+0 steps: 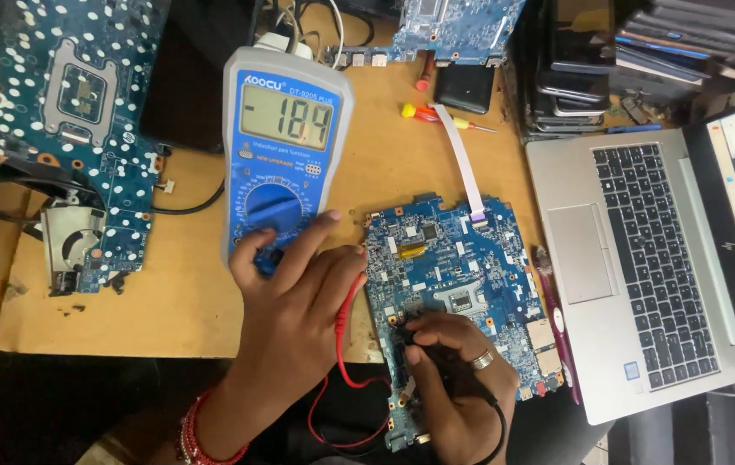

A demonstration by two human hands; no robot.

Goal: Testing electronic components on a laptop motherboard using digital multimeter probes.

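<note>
On the multimeter (pixel 286 146) dial, left hand (pixel 299 284) fingers spread; right hand (pixel 453 362) pinches black probe (pixel 406 337).

The left hand (pixel 299 284) reaches forward, its fingers (pixel 251 250) curled. The right hand (pixel 458 370) lies palm-down, fingers pinched together.

Electronics repair workshop. Wooden worktop (pixel 187 301) crowded with bare blue circuit boards (pixel 453 258), a blue digital multimeter (pixel 286 146) with red lead (pixel 343 344), small screwdrivers (pixel 445 116), a loose cooling fan (pixel 71 245), stacked phones (pixel 570 77), and an open silver laptop (pixel 643 267).
</note>
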